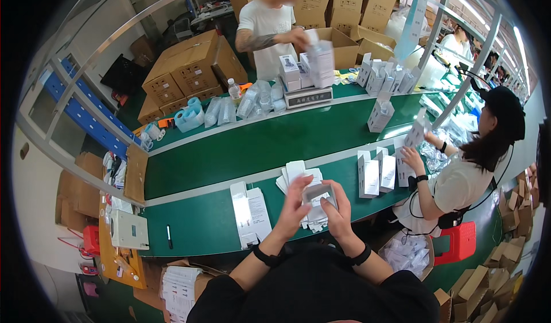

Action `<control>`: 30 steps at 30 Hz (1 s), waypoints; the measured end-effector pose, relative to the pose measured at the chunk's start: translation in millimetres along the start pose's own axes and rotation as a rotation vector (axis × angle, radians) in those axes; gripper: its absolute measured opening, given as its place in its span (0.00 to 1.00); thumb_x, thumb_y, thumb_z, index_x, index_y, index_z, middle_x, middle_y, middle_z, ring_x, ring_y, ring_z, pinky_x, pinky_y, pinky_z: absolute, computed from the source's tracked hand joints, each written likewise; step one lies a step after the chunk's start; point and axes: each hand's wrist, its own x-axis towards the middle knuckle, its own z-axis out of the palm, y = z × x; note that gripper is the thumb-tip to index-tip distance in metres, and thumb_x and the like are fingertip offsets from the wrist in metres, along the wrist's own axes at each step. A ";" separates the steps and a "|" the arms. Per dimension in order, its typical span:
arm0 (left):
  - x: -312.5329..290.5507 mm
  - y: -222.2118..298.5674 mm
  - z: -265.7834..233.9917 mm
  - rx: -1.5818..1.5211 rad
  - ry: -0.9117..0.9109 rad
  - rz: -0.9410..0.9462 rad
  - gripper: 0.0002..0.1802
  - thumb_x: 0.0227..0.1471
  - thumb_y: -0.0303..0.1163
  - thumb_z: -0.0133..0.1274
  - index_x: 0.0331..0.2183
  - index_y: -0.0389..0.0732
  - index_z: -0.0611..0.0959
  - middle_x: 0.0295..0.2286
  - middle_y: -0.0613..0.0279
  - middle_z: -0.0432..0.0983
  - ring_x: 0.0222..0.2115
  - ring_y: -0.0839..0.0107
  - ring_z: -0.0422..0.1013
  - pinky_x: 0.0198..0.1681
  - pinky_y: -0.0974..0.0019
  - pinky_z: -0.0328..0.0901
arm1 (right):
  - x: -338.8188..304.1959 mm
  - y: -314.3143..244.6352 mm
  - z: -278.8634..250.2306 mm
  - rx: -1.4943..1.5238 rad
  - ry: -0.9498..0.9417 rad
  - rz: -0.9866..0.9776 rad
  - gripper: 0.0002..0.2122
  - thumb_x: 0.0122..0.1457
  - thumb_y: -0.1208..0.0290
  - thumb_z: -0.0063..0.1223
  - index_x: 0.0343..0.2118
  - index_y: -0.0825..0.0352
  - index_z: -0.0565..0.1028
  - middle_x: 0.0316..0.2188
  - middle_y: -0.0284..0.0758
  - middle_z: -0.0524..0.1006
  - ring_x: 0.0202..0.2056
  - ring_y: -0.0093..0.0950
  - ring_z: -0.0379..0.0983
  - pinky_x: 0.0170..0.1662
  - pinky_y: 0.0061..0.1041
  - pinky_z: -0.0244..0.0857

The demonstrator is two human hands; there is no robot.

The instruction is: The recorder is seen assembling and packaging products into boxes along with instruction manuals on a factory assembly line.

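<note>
Right hand (340, 211) grips a white box (317, 192), left hand (291, 210) unclenched beside it (wide green belt (258, 145) beyond the edge strip (189, 194)).

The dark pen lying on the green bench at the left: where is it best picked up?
Probably at its middle, from above: pinch the pen across its left and right long sides. It is slim and lies flat, its length pointing roughly away from the person, so those sides suit a pinch best. The left hand is the nearer one.

Black wristbands (266, 257) accompany a short-sleeved black shirt (313, 288).
</note>
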 end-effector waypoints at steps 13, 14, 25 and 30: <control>11.5 -1.4 13.5 0.057 -0.014 0.123 0.22 0.68 0.30 0.41 0.62 0.40 0.68 0.58 0.54 0.67 0.61 0.63 0.62 0.66 0.62 0.53 | -16.6 16.2 -1.1 0.085 0.017 0.091 0.22 0.64 0.66 0.47 0.60 0.69 0.66 0.55 0.40 0.68 0.58 0.32 0.64 0.64 0.31 0.55; 10.7 -2.0 13.9 0.056 -0.019 0.118 0.22 0.68 0.30 0.41 0.62 0.40 0.68 0.58 0.54 0.67 0.61 0.63 0.62 0.66 0.62 0.53 | -17.4 17.5 -1.3 0.086 0.023 0.096 0.22 0.64 0.66 0.47 0.60 0.69 0.66 0.55 0.40 0.68 0.58 0.32 0.64 0.64 0.31 0.55; 10.4 3.0 28.3 -0.144 0.104 -0.220 0.21 0.69 0.30 0.40 0.61 0.41 0.71 0.57 0.53 0.66 0.60 0.62 0.62 0.66 0.60 0.54 | -17.4 26.9 0.0 0.209 0.108 0.347 0.20 0.65 0.68 0.46 0.58 0.69 0.68 0.54 0.37 0.72 0.55 0.29 0.69 0.59 0.29 0.61; 8.2 -1.9 22.3 0.067 -0.011 -0.033 0.17 0.66 0.27 0.42 0.55 0.41 0.73 0.58 0.52 0.66 0.61 0.60 0.61 0.66 0.59 0.52 | -18.0 30.6 -5.3 0.281 0.127 0.390 0.19 0.61 0.72 0.46 0.56 0.68 0.70 0.50 0.37 0.75 0.51 0.28 0.72 0.56 0.27 0.64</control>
